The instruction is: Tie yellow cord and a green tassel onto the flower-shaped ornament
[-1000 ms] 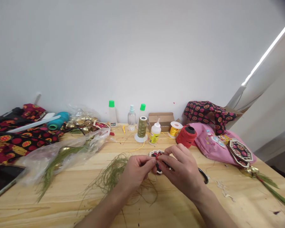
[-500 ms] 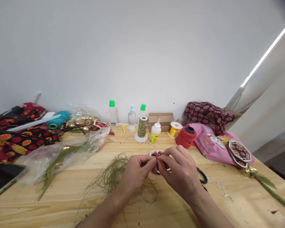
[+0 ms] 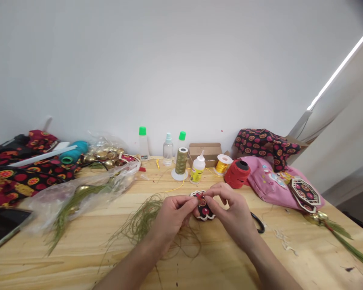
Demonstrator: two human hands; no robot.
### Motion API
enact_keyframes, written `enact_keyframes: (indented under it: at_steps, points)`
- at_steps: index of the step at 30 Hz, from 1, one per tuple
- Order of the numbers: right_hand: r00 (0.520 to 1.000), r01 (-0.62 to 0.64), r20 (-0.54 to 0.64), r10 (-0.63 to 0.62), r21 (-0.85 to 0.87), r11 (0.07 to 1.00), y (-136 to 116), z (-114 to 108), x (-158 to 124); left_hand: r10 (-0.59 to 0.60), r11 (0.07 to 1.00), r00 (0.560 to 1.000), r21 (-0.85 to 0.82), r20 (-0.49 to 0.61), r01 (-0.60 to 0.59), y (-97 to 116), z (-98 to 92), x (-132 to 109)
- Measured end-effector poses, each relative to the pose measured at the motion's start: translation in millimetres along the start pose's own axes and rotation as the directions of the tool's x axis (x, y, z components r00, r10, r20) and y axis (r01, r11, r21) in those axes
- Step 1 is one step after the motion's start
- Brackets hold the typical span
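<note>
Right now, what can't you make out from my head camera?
All in the head view:
Black curved handle: the rest, hidden behind the right hand and wrist.
Flat black phone: one end, cut off by the left edge.
Thin red strand by the left hand: too small to tell whether knotted.

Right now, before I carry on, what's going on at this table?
A person is working with both bare hands on a dark, patterned ornament with a pale scalloped edge. The left hand appears to pinch red cord near its top. The right hand is at its upper right; its exact grip is unclear. Loose green thread lies beside the left hand, and a glue bottle stands behind the ornament.
</note>
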State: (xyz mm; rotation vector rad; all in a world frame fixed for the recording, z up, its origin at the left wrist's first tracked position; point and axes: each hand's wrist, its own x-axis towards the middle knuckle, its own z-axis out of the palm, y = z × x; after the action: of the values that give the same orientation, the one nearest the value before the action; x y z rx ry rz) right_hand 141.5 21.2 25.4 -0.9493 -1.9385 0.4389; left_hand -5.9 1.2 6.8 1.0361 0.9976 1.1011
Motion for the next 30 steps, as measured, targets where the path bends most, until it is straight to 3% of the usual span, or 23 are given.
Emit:
enact_keyframes:
  at_steps: [8, 21, 30]
  points:
    - [0.999, 0.038, 0.016, -0.038, -0.019, 0.999, -0.3, 0.7, -0.9, 0.014, 0.997, 0.999, -0.075, 0.046, -0.011, -1.8, -0.5, 1.7]
    - [0.955, 0.282, -0.015, -0.297, -0.270, 0.921, 0.4, 1.5, 1.2, 0.026, 0.998, 0.999, 0.054, 0.025, -0.027, 2.6, 1.7, -1.0]
    - [0.934, 0.336, 0.023, -0.356, -0.390, 0.857, -2.2, 1.0, -1.1, 0.023, 0.992, 1.000, 0.126, 0.002, -0.023, 3.1, 1.5, -1.1]
